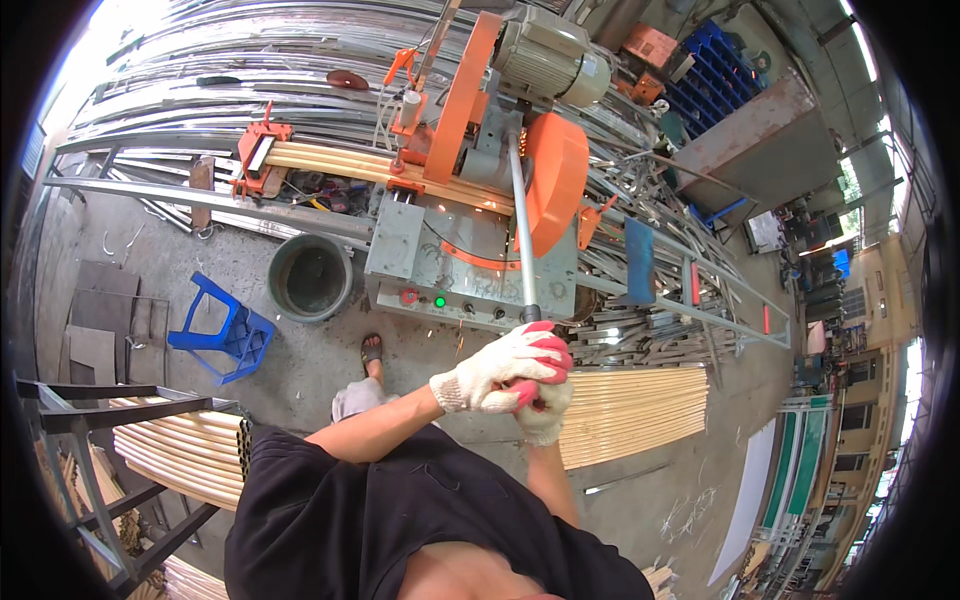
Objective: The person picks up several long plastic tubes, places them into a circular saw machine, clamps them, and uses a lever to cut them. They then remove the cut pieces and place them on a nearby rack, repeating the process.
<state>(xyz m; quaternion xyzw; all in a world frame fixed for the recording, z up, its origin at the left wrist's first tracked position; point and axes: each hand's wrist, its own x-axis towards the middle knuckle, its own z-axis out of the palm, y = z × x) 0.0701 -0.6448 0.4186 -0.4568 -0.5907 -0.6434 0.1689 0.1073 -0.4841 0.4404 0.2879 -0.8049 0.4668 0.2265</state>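
Both my gloved hands are closed at the near end of the long metal handle (524, 220) of a cut-off saw. My left hand (497, 368), in a white glove with red fingertips, wraps over the handle's dark grip. Close beneath it is my right hand (547, 408), gloved too and partly covered by the left. The handle runs up to the saw's orange blade guard (556, 185). Several long cream tubes (335, 162) lie across the saw bed, held at the left by an orange clamp (262, 155). Sparks fly beside the guard and fall in front of the machine; the guard hides the blade.
A grey bucket (310, 278) and a tipped blue plastic stool (225, 330) are on the floor at left. Stacked cream tubes (635, 412) lie right of me, others on a rack (180, 440) at left. Metal lengths (200, 100) fill the space behind the saw.
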